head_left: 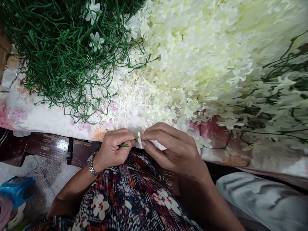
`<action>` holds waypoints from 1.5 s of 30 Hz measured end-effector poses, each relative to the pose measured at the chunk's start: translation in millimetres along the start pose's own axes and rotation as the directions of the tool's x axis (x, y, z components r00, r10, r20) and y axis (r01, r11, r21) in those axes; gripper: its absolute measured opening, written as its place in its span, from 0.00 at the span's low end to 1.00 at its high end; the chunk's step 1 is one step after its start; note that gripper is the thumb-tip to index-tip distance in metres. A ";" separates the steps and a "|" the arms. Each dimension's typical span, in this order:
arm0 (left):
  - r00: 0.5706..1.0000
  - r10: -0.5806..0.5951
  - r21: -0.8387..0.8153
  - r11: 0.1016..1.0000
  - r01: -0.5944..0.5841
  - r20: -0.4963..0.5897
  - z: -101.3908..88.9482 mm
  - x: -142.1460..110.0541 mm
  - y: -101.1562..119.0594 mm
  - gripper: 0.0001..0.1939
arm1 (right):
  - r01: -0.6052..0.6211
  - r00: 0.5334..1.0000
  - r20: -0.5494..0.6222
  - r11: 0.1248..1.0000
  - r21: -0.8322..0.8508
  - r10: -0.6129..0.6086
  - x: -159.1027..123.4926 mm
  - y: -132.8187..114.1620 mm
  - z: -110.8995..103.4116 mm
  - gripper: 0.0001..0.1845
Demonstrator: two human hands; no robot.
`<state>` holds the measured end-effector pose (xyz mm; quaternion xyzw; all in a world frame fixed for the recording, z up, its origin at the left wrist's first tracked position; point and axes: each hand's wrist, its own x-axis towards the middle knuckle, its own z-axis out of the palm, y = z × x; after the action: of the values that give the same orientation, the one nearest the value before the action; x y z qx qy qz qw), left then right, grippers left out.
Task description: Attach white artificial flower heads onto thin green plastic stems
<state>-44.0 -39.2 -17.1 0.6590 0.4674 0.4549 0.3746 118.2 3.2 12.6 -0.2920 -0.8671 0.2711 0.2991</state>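
Observation:
My left hand [117, 145], with a metal watch on its wrist, is closed around a green artificial stem [124, 145], whose tips poke out between the fingers. Facing it, my right hand [172, 147] pinches a small white artificial flower [139, 138] between thumb and fingertips. The flower meets a green tip of the stem; whether it is pushed onto it I cannot tell. Just beyond my hands lies a large heap of loose cream-white flowers [192, 61]. To the left of that is a tangled pile of green stems [64, 61].
A flower-patterned cloth [48, 117] lies under the piles. Stems with white flowers on them [271, 106] spread at the right. Thin white pieces [127, 96] lie between the heaps. At lower left a blue plastic object [20, 191] stands over a tiled floor; pale grey fabric [260, 199] is at lower right.

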 end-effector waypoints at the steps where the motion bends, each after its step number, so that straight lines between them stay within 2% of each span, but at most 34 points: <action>1: 1.000 0.001 0.001 1.000 -0.001 -0.002 0.3 -0.1 -0.2 0.08 | 0.006 1.000 0.003 1.000 -0.006 -0.006 -0.1 0.2 0.7 0.08; 17: 0.997 0.002 0.001 1.000 -0.002 -0.077 5.2 -0.9 -2.1 0.08 | 0.005 1.000 -0.012 0.999 -0.050 -0.006 0.8 3.3 14.0 0.07; 22: 0.998 -0.037 0.023 0.999 0.038 -0.058 5.6 0.8 -1.7 0.09 | 0.020 1.000 -0.020 0.996 -0.088 -0.022 -0.2 2.7 15.0 0.07; 27: 0.995 -0.096 -0.019 0.995 0.096 -0.010 -2.9 2.4 5.8 0.10 | -0.007 0.998 -0.058 0.996 -0.085 0.002 -0.7 1.2 6.7 0.08; 29: 0.992 -0.125 -0.066 0.990 0.124 0.004 -6.7 2.2 10.9 0.13 | 0.005 0.998 -0.066 0.993 -0.118 -0.013 -2.5 -1.1 4.6 0.09; 32: 0.990 -0.140 -0.104 0.985 0.136 -0.028 -8.6 1.4 17.3 0.09 | 0.040 0.996 -0.078 0.985 -0.171 -0.054 -7.8 -6.8 4.7 0.09; 38: 0.976 -0.197 -0.061 0.979 0.192 -0.090 -4.6 0.7 20.3 0.09 | 0.129 0.991 -0.017 0.983 -0.128 -0.132 -27.4 -15.2 -3.4 0.14; 41: 0.972 -0.203 0.005 0.979 0.206 -0.121 -4.3 2.1 19.0 0.07 | 0.034 0.994 -0.096 0.990 -0.134 -0.048 -36.9 -9.0 -15.9 0.13; 43: 0.973 -0.193 0.027 0.980 0.198 -0.124 -4.2 3.6 17.9 0.06 | -0.088 0.983 -0.177 0.970 -0.226 0.048 -38.7 -1.0 -22.6 0.11; 45: 0.977 -0.186 0.021 0.982 0.189 -0.109 -3.5 5.5 17.0 0.06 | -0.160 0.975 -0.203 0.922 -0.353 0.092 -35.9 7.1 -24.9 0.08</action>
<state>-41.9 -38.5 1.0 0.5926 0.5539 0.4445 0.3799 160.8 -8.6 11.9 -0.4216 -0.8507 0.0952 0.2992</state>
